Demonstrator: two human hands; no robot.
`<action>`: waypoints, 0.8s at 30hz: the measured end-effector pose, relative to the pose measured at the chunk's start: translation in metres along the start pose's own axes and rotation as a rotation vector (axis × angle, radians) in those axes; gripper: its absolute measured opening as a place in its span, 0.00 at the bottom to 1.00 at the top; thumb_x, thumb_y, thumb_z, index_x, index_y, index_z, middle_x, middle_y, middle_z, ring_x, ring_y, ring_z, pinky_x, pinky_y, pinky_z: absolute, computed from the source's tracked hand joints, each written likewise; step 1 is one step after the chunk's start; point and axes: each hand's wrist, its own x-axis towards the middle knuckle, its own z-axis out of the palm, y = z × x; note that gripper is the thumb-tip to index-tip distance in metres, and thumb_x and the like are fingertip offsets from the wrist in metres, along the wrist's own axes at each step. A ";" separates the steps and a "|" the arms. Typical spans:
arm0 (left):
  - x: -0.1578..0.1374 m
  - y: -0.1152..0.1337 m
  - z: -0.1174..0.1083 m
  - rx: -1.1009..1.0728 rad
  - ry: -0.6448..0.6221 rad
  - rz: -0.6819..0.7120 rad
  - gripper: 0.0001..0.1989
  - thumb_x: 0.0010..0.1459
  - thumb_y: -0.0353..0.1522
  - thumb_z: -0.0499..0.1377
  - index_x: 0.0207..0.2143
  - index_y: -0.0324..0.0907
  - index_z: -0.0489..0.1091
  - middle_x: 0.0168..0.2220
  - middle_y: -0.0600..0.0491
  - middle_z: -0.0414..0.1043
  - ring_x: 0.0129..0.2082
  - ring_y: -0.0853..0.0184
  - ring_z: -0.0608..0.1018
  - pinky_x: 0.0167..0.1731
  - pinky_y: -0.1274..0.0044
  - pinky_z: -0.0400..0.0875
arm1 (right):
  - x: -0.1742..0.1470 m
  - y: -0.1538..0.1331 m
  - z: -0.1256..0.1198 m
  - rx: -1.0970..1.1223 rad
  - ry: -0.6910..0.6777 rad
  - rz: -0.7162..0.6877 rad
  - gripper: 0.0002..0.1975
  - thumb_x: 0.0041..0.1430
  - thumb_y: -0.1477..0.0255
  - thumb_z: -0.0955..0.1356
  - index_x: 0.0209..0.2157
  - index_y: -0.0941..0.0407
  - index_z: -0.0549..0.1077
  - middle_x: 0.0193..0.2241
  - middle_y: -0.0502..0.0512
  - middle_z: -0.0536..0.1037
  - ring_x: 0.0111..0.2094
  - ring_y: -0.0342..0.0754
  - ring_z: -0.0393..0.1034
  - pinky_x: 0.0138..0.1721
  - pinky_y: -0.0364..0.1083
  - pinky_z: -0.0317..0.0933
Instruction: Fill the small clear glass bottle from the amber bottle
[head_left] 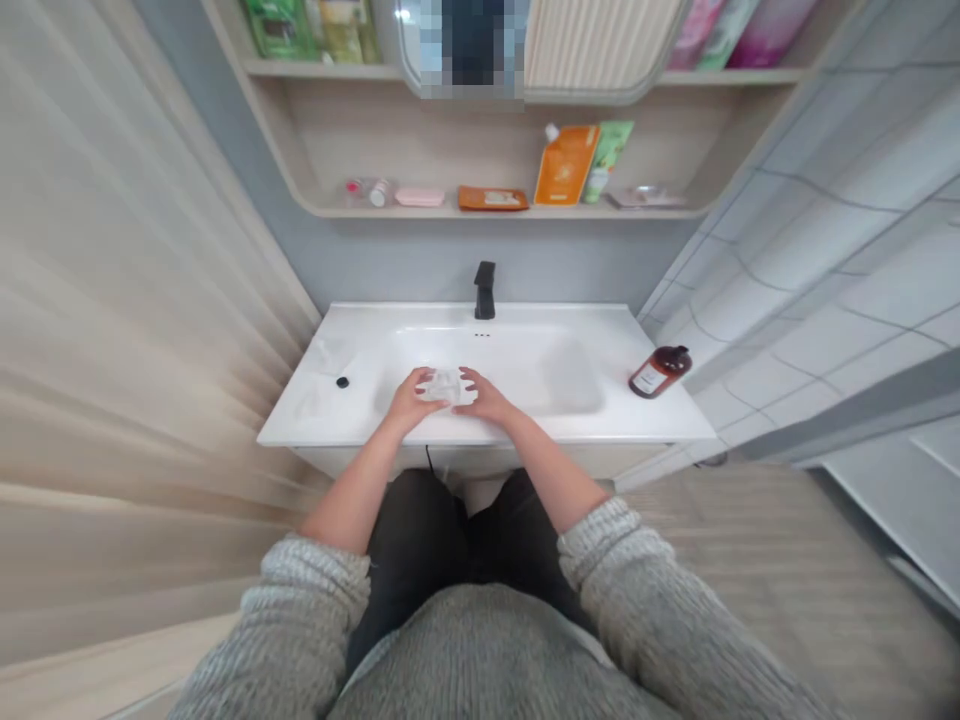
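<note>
Above the front of the white washbasin point(517, 355), a small clear container point(444, 386) sits between my hands; its exact kind is hard to make out. My left hand point(409, 402) curls round its left side, thumb toward me and fingers on the far side. From the right, my right hand point(486, 398) grips it with bent, parted fingers. On the counter to the left lies a small black cap point(343, 382), close to a faint transparent object point(330, 355). A brown bottle point(660, 372) with a white label leans at the right end of the counter.
A black faucet point(485, 290) rises behind the basin. Over it, a shelf point(420, 212) carries an orange pouch point(568, 166), a green tube point(606, 165), an orange packet point(493, 199) and small items. A curtain point(150, 300) hangs at left; a tiled wall point(817, 230) stands right.
</note>
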 end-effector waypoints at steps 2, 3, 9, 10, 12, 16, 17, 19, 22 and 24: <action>-0.001 0.002 -0.001 0.048 -0.011 0.022 0.39 0.38 0.36 0.83 0.55 0.48 0.79 0.54 0.47 0.79 0.49 0.55 0.80 0.48 0.66 0.76 | -0.003 -0.002 0.002 0.007 -0.011 -0.045 0.54 0.43 0.61 0.87 0.71 0.45 0.71 0.67 0.64 0.75 0.60 0.62 0.75 0.55 0.58 0.76; -0.002 0.003 -0.002 0.070 -0.024 0.032 0.39 0.39 0.36 0.83 0.56 0.48 0.80 0.53 0.48 0.79 0.46 0.57 0.79 0.46 0.66 0.76 | -0.005 -0.003 0.002 0.002 -0.019 -0.065 0.52 0.44 0.59 0.87 0.70 0.45 0.71 0.66 0.63 0.77 0.60 0.62 0.76 0.55 0.58 0.75; -0.002 0.011 -0.004 0.025 -0.175 0.033 0.34 0.47 0.37 0.77 0.59 0.49 0.81 0.54 0.48 0.78 0.41 0.61 0.80 0.43 0.68 0.75 | -0.008 -0.008 -0.007 -0.057 -0.012 -0.107 0.38 0.43 0.65 0.84 0.57 0.48 0.75 0.56 0.56 0.82 0.55 0.58 0.77 0.50 0.53 0.73; -0.003 0.013 -0.004 0.005 -0.178 0.028 0.33 0.48 0.36 0.75 0.59 0.49 0.81 0.55 0.47 0.79 0.42 0.60 0.81 0.45 0.67 0.75 | -0.008 -0.009 -0.008 -0.054 0.014 -0.091 0.37 0.43 0.67 0.83 0.56 0.48 0.75 0.55 0.56 0.81 0.54 0.57 0.77 0.49 0.53 0.73; -0.008 0.016 -0.006 -0.005 -0.099 0.028 0.30 0.50 0.34 0.72 0.58 0.48 0.80 0.57 0.47 0.80 0.44 0.60 0.82 0.47 0.66 0.76 | -0.007 -0.009 -0.010 -0.037 0.059 -0.044 0.36 0.41 0.69 0.82 0.54 0.48 0.74 0.53 0.55 0.81 0.52 0.56 0.76 0.47 0.52 0.73; -0.037 0.012 -0.041 0.140 0.323 0.024 0.18 0.59 0.36 0.67 0.52 0.46 0.79 0.49 0.47 0.82 0.44 0.58 0.83 0.49 0.66 0.77 | -0.007 -0.005 -0.012 -0.034 0.055 0.007 0.34 0.38 0.72 0.80 0.50 0.48 0.73 0.51 0.53 0.81 0.53 0.57 0.76 0.46 0.50 0.72; -0.046 0.010 -0.058 0.206 0.432 0.007 0.15 0.62 0.37 0.65 0.51 0.46 0.78 0.46 0.48 0.81 0.44 0.58 0.82 0.49 0.66 0.77 | -0.008 -0.004 -0.013 -0.038 0.042 -0.005 0.34 0.38 0.72 0.80 0.50 0.48 0.73 0.50 0.53 0.80 0.53 0.58 0.76 0.46 0.50 0.72; -0.064 0.005 -0.099 0.392 0.577 -0.018 0.15 0.64 0.39 0.64 0.52 0.46 0.77 0.45 0.49 0.80 0.42 0.58 0.81 0.49 0.66 0.77 | -0.007 -0.001 -0.012 -0.027 0.015 -0.033 0.33 0.38 0.72 0.80 0.50 0.48 0.73 0.50 0.52 0.80 0.54 0.58 0.76 0.47 0.51 0.72; -0.077 0.007 -0.156 0.647 0.672 -0.096 0.16 0.64 0.40 0.65 0.51 0.45 0.74 0.47 0.48 0.79 0.44 0.56 0.80 0.56 0.61 0.76 | -0.004 0.001 -0.011 0.026 -0.006 -0.011 0.35 0.37 0.71 0.82 0.49 0.48 0.73 0.52 0.53 0.80 0.52 0.57 0.77 0.46 0.51 0.72; -0.074 0.011 -0.179 0.766 0.683 -0.198 0.17 0.62 0.42 0.67 0.49 0.45 0.71 0.48 0.46 0.78 0.49 0.52 0.80 0.61 0.58 0.75 | -0.002 0.001 -0.010 0.060 -0.010 0.024 0.35 0.35 0.73 0.82 0.49 0.48 0.73 0.54 0.54 0.79 0.48 0.55 0.78 0.44 0.51 0.73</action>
